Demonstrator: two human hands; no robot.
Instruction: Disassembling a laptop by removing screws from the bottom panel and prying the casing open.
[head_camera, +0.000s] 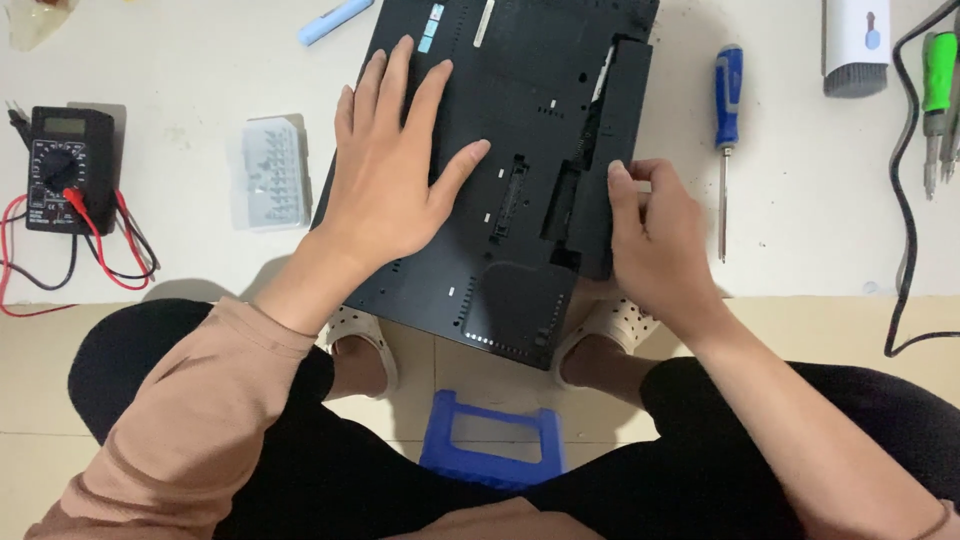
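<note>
Nearest to the camera were the person's knees in black trousers and a blue plastic stool (492, 440) between the feet. Just beyond, a black laptop (500, 150) lay upside down on the white surface (820, 230), its near corner hanging over the edge. The left hand (385, 170) lay flat and open on the bottom cover, fingers spread, gripping nothing, only pressing it down. The right hand (655, 235) was curled around the near end of the long black battery pack (610, 160) at the right edge of the laptop, thumb and fingers closed on it. The battery seemed a little out of line with the case, so I judged it partly released but not yet taken out; the bottom cover was in place. Farther right lay a blue screwdriver (727, 120), untouched. Farther left stood a clear bit box (272, 172) and a black multimeter (68, 165) with red leads.
</note>
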